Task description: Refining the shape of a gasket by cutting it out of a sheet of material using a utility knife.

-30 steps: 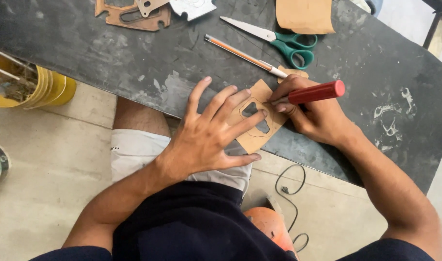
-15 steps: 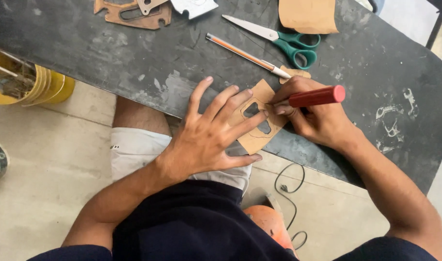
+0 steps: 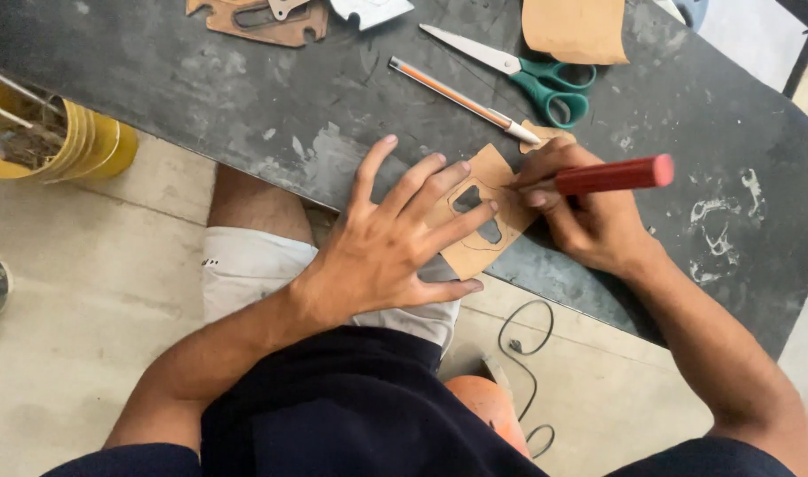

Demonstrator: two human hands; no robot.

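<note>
Head view: my left hand [image 3: 382, 256], fingers spread, pins the cardboard cutout [image 3: 486, 221]; right hand [image 3: 589, 221] grips the red-handled knife [image 3: 611, 175] (handle pointing right), unchanged from before.

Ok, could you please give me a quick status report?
Left hand flat on cardboard template. Right hand grips red-handled tool, tip on template. Scissors, pen lie apart.

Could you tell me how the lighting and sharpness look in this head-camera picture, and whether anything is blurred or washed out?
Head view: soft, even daylight, with only faint shadows under the left hand and right hand; the brown cardboard piece and red-handled tool are sharp; the dark worktable shows a dull sheen but no hard glare; the yellow container at the left edge is slightly soft; the top right corner is overexposed.
</note>
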